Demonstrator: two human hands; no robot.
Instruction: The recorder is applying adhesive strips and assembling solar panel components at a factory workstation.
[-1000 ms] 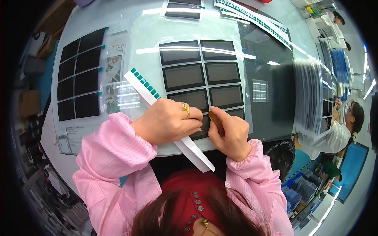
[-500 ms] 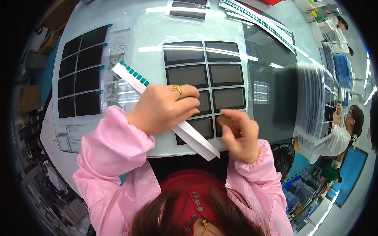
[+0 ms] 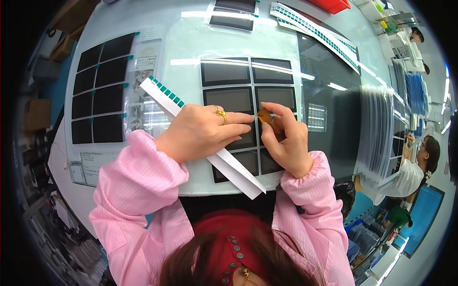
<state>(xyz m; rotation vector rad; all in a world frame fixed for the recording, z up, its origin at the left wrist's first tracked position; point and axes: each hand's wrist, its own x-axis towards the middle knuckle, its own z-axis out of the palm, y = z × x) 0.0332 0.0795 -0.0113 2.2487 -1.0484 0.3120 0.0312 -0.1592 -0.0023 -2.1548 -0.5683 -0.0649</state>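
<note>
My left hand [image 3: 207,129], with a gold ring, holds a folded white paper strip [image 3: 238,172] that slants beneath its palm; green tabs line the strip's far left end. Its index finger stretches out to the gap between dark rectangular panels [image 3: 228,99] laid in two columns before me. My right hand [image 3: 290,143] is closed, pinching a small amber-brown piece [image 3: 265,116] between thumb and fingers. That piece is close to the left fingertips, over the panels; whether it touches them I cannot tell. Both hands partly cover the lower panels.
A sheet of black panels [image 3: 113,70] with green tabs lies left. White strips with green tabs [image 3: 317,35] lie at the far right, near a red bin [image 3: 334,5]. Stacked clear sheets [image 3: 377,128] stand right. Beyond them a person in white [image 3: 405,174] works.
My right hand has moved up and left with the amber-brown piece, nearer the left fingertips. My left fingers reach slightly further right. The whole view has shifted a little.
</note>
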